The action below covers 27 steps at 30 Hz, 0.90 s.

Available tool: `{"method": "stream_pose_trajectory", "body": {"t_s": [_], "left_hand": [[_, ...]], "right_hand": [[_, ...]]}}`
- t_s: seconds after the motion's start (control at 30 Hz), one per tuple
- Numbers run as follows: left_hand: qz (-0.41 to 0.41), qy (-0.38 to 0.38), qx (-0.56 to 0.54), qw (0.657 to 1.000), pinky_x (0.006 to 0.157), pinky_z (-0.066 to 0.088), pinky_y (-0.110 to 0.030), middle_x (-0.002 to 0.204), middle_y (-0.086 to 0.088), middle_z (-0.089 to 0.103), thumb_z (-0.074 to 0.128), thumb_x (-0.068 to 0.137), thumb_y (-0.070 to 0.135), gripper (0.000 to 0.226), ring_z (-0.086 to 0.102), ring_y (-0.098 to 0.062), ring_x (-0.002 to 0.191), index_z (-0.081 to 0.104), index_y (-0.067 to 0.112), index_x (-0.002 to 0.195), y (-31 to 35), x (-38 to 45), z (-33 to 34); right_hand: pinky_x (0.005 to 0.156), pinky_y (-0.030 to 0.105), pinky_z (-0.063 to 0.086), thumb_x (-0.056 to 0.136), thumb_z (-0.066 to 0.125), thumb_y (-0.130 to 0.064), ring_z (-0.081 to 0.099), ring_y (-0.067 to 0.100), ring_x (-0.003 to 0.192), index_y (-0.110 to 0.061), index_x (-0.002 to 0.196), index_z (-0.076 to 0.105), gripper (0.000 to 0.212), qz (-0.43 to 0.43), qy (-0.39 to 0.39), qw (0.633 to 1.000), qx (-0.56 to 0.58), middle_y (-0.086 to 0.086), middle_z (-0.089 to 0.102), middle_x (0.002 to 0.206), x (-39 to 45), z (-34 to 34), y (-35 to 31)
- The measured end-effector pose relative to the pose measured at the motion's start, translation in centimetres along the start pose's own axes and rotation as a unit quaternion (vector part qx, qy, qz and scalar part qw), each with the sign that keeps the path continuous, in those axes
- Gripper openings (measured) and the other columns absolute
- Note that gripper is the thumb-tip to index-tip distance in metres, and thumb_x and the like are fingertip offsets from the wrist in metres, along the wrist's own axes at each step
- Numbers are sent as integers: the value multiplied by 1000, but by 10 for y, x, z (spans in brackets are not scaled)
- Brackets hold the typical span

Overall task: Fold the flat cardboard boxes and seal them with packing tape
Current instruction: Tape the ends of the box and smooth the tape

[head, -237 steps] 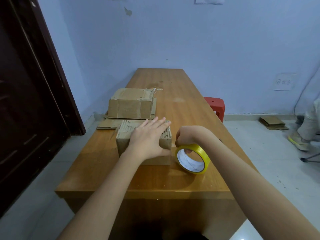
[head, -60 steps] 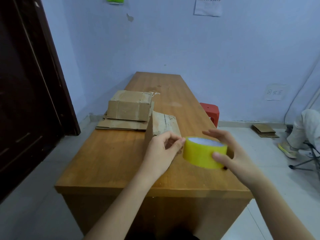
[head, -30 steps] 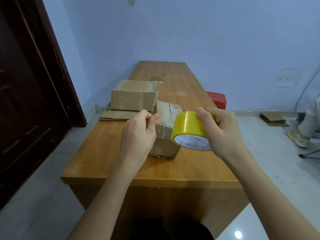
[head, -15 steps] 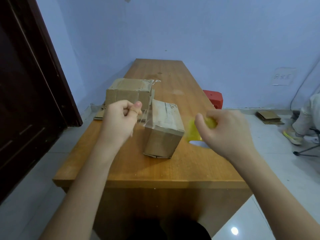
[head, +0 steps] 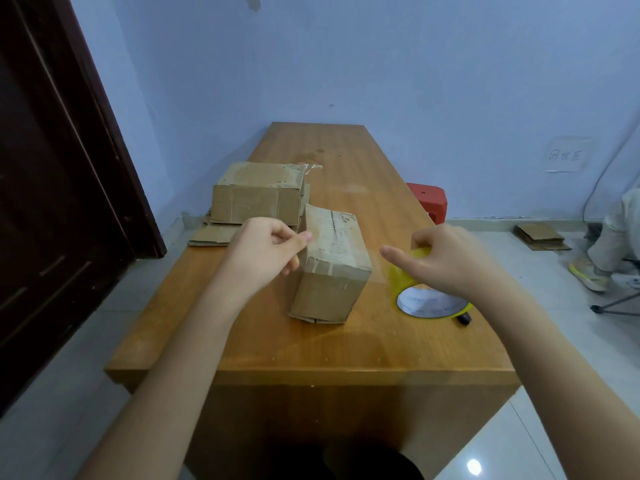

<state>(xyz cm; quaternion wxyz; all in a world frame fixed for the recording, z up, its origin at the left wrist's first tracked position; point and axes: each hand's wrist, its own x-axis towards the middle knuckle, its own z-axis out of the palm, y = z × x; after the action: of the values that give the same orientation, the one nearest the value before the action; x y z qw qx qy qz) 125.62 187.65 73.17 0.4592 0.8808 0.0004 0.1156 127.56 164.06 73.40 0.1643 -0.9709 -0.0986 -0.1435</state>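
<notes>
A folded cardboard box (head: 332, 268) stands on the wooden table (head: 311, 351) between my hands. My left hand (head: 263, 252) pinches the free end of a clear tape strip against the box's upper left edge. The strip runs over the top of the box to the yellow tape roll (head: 427, 296), which my right hand (head: 446, 258) grips from above, index finger stretched out. A second taped box (head: 256, 194) sits behind, on top of flat cardboard sheets (head: 211, 233).
A dark door (head: 52, 188) stands at the left. A red stool (head: 427, 200) sits beside the table's right edge. A small black object (head: 463, 318) lies by the roll. More flat cardboard (head: 538, 235) and a seated person's leg (head: 609, 244) are on the floor at right.
My right hand has pulled the roll rightward and down toward the table, drawing tape across the box top. My left hand has moved in to the box's left edge with the tape end.
</notes>
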Motion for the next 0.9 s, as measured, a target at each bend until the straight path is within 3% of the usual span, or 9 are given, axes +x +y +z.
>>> {"method": "stream_pose_trajectory", "body": {"t_s": [0.27, 0.73, 0.9], "left_hand": [[-6, 0, 22, 1000, 74, 54, -34, 58, 3, 67, 63, 88, 38, 25, 58, -9, 52, 68, 17, 76, -8, 18, -3], [2, -10, 83, 996, 69, 52, -29, 57, 6, 66, 61, 89, 40, 26, 55, -7, 50, 68, 18, 77, -11, 26, -4], [-6, -16, 84, 996, 69, 51, -28, 57, 7, 66, 61, 89, 40, 25, 56, -7, 51, 67, 19, 77, -20, 26, -6]], "right_hand": [[54, 30, 32, 80, 49, -70, 44, 19, 54, -12, 62, 41, 61, 2, -52, 998, -33, 1, 40, 52, 23, 13, 1], [51, 28, 29, 80, 51, -69, 40, 18, 51, -12, 59, 40, 62, 5, -86, 996, -28, 0, 38, 49, 25, 22, 1], [52, 28, 27, 81, 54, -66, 34, 17, 48, -14, 53, 30, 64, 15, -105, 994, 15, -3, 30, 45, 26, 27, -3]]}}
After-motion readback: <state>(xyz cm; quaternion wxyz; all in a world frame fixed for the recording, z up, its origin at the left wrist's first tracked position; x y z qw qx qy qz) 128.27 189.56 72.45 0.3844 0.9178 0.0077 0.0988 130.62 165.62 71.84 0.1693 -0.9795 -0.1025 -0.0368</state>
